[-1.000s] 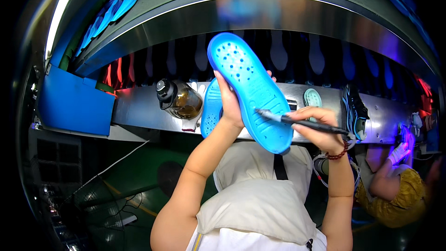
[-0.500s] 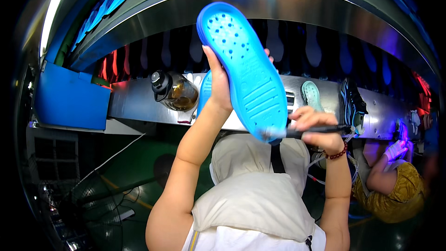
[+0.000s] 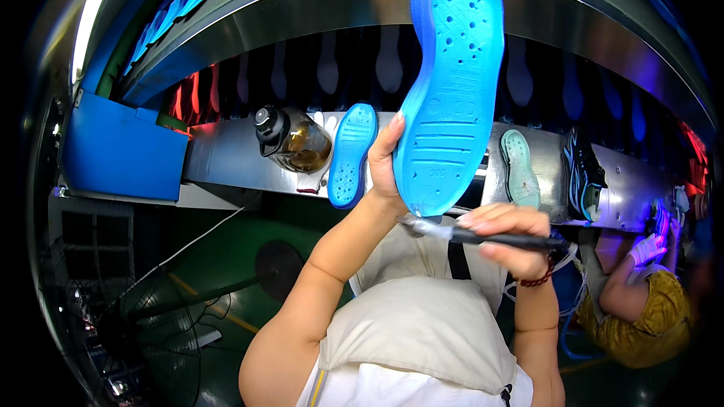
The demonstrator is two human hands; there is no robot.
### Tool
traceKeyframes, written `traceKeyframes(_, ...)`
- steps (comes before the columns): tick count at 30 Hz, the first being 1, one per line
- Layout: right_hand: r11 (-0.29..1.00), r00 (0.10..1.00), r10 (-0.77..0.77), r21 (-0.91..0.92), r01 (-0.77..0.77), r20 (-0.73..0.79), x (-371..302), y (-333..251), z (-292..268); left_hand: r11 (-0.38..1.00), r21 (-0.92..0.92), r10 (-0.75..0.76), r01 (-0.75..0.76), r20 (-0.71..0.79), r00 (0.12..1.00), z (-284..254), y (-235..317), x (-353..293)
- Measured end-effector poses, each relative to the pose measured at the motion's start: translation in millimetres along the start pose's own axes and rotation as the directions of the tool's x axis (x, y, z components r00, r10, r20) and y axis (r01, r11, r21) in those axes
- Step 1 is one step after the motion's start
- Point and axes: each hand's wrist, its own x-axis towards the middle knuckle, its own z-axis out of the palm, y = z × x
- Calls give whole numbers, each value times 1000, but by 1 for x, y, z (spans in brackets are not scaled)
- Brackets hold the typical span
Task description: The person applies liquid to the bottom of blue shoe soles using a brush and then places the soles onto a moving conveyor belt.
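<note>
My left hand (image 3: 387, 162) grips a large bright blue shoe sole (image 3: 445, 120) by its left edge, raised upright above the metal bench. Small holes dot the sole's upper part, and ridges cross its lower part; the fingers behind it are hidden. Closed around the black handle of a brush (image 3: 461, 235), my right hand (image 3: 516, 230) is just below the sole. The pale bristle end, blurred, lies by the sole's bottom tip; whether it touches I cannot tell. A second blue sole (image 3: 353, 154) lies on the bench beside my left hand.
A dark-lidded bottle (image 3: 298, 142) stands left on the metal bench (image 3: 226, 152). To the right are a pale green sole (image 3: 520, 169) and a black-and-blue sneaker (image 3: 582, 173). Hanging soles fill the rack behind. A co-worker (image 3: 641, 313) wearing gloves works at far right.
The blue sole in my left hand has moved up and right and turned more upright. My right hand's brush has come off its lower face to below the bottom tip.
</note>
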Motion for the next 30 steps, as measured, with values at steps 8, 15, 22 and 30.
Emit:
traceKeyframes(8,979,997,32,-200,-46,-71,13,-13,-16,995,35,-92,94,-59,994,-1,11,17)
traceKeyframes(15,934,944,9,-340,109,329,19,-25,-2,946,24,-324,324,-6,946,15,20,29)
traceKeyframes(22,796,901,183,-597,99,394,22,-31,-21,580,489,-574,652,-322,753,30,19,20)
traceKeyframes(30,759,877,237,-643,101,418,2,-10,-30,290,505,-658,813,-512,553,16,27,15)
